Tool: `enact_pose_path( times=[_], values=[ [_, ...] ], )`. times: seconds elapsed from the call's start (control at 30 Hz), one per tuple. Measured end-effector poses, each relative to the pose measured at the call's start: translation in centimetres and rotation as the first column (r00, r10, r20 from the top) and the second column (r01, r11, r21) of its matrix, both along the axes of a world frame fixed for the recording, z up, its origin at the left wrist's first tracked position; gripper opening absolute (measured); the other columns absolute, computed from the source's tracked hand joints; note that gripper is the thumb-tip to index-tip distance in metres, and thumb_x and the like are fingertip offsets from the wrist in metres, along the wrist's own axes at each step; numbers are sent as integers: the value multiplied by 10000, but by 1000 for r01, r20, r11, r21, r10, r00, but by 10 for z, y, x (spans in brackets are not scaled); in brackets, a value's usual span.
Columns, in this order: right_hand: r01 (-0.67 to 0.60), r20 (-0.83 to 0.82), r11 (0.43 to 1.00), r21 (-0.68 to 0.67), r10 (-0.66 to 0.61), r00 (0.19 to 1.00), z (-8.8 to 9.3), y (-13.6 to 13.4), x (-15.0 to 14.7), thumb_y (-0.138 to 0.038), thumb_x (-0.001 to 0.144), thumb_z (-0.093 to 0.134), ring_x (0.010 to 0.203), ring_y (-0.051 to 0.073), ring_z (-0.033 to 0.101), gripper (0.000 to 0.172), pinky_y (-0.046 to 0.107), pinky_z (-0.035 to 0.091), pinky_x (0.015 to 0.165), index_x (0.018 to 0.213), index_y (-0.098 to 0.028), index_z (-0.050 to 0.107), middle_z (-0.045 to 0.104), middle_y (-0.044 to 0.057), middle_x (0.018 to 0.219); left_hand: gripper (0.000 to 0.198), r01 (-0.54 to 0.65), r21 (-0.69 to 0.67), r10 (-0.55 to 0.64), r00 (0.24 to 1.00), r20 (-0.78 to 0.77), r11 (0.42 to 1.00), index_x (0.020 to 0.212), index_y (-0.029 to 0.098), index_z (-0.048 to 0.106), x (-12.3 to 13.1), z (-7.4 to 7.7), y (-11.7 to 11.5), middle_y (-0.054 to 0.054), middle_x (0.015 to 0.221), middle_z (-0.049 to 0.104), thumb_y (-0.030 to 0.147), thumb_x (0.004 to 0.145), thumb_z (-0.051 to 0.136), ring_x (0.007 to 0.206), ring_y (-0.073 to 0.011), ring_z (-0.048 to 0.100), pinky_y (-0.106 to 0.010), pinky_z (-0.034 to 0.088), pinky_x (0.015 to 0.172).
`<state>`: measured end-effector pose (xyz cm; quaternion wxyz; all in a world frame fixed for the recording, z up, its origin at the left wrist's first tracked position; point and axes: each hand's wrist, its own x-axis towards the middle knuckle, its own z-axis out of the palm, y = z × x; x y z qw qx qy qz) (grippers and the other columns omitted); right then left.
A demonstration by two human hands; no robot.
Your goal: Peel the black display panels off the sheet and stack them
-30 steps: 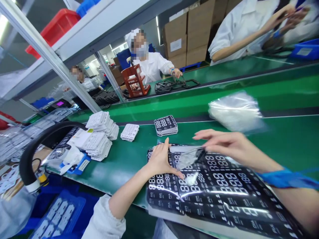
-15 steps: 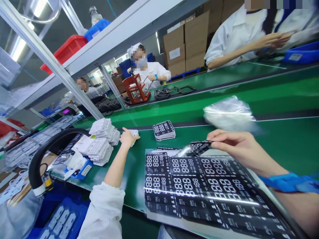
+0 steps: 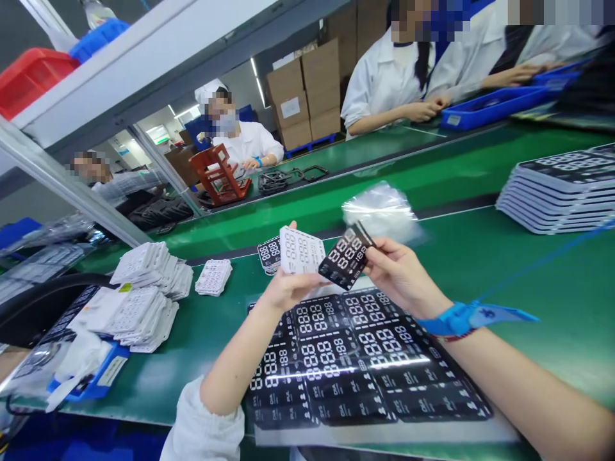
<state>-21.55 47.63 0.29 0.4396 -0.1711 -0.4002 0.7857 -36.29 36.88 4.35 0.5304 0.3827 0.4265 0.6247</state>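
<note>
My left hand (image 3: 288, 291) is raised over the belt, shut on a white plastic panel with rows of digit-shaped cutouts (image 3: 302, 251). My right hand (image 3: 398, 272) pinches a small black printed panel with white segment digits (image 3: 344, 256), holding it beside the white panel without touching it. Beneath both hands lies a large glossy black sheet of digit panels (image 3: 355, 358). A short stack of black panels (image 3: 269, 254) sits behind the white panel, partly hidden by it. A loose white stack (image 3: 213, 276) lies to the left.
Piles of white panels (image 3: 144, 301) stand at left, and a tall black panel stack (image 3: 560, 192) sits at right. A clear plastic bag (image 3: 379, 211) lies on the green conveyor belt (image 3: 528, 269). Co-workers (image 3: 398, 77) sit across it beside a blue tray (image 3: 490, 107).
My left hand has left the belt and now holds a white panel up. My right hand has pulled the black panel closer to it. The view has swung left, bringing the black stack into sight.
</note>
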Motion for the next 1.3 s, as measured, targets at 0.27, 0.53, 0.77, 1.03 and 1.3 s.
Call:
enact_pose_path(
  times=[0.27,0.53,0.77,1.03,1.3],
  values=[
    [159,113,933,323,-204,972,-3,-6,2,-266,551,848,491,87,567,253,185,489,453,677,-191,641,625,-36,586,636,192,-91,-130,881,454,977,1413,194,296,8,-19,9,-160,1326,466,561,894,277,1163,-397,472,-677,365,884],
    [144,177,896,421,-237,955,4,-14,5,-296,576,831,439,92,563,260,192,500,403,625,-189,599,607,-41,544,584,275,3,-242,842,482,961,1436,374,160,5,-21,8,-123,1331,459,615,904,136,1152,-409,489,-753,314,851],
    [151,212,885,440,-266,940,7,-17,6,-357,575,830,469,115,577,271,235,527,429,627,-210,609,611,-31,570,619,242,-43,-210,906,367,969,1421,431,165,8,-19,8,-99,1328,458,689,860,208,1092,-378,540,-696,396,815],
    [140,245,885,444,-270,931,4,-17,5,-370,569,832,474,123,567,274,266,530,451,635,-219,613,606,-26,574,616,238,-42,-208,912,353,970,1430,428,135,9,-20,8,-104,1333,453,676,869,192,1094,-377,537,-693,412,790],
    [151,251,863,482,-301,920,3,-17,6,-385,586,824,507,131,582,269,268,536,467,645,-217,622,605,-21,587,596,225,-31,-196,900,389,974,1435,386,182,10,-20,9,-118,1323,473,634,893,193,1096,-376,531,-692,419,780]
  ],
)
